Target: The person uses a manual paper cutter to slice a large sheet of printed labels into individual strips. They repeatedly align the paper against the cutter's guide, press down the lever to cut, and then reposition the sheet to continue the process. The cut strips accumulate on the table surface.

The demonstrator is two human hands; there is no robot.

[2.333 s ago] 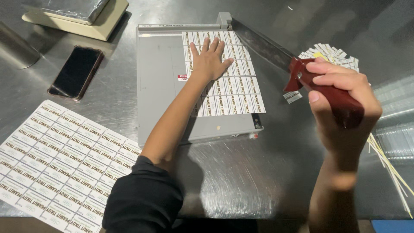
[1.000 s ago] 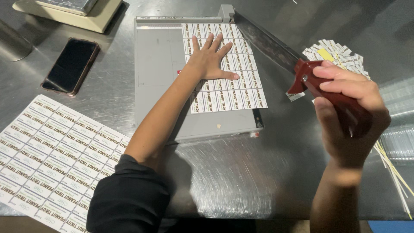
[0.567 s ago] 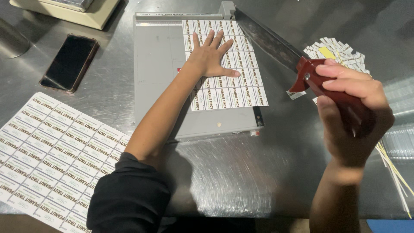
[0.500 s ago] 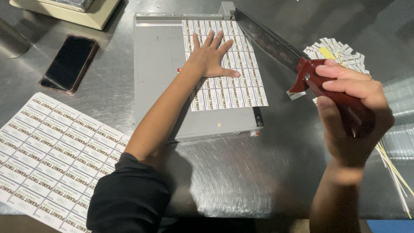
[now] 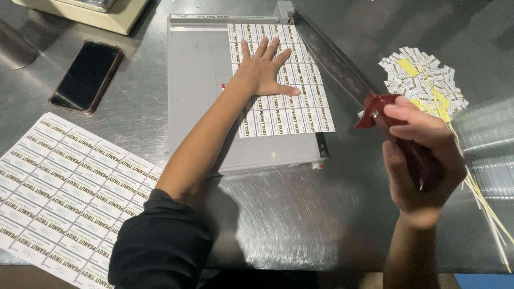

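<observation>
A steel table (image 5: 300,214) carries everything. At 10 o'clock from the trimmer (image 5: 201,96) lies a dark phone (image 5: 85,76), face up, and past it at 11 o'clock stands a cream scale (image 5: 85,13), cut off by the frame's top edge. At 8 o'clock a second label sheet (image 5: 69,198) lies flat, well apart from the trimmer. At 3 o'clock sits a heap of cut labels (image 5: 420,80) with yellow strips (image 5: 482,198) trailing from it toward 5 o'clock. Clear plastic bags (image 5: 490,144) (hard to make out) lie just beside that heap.

The trimmer's grey bed holds a label sheet (image 5: 300,107) on its right half, the sheet's right edge reaching just past the cutting edge. Nothing lies between the blade (image 5: 332,59) and the sheet.

The left hand (image 5: 263,69) lies flat on the sheet, fingers spread and pointing to 12 o'clock, thumb out toward 3 o'clock, pressing the paper to the bed. The right hand (image 5: 420,155) is closed in a full fist around the red handle (image 5: 375,107), with the blade raised and angled away from the bed, hinged at the far corner.
</observation>
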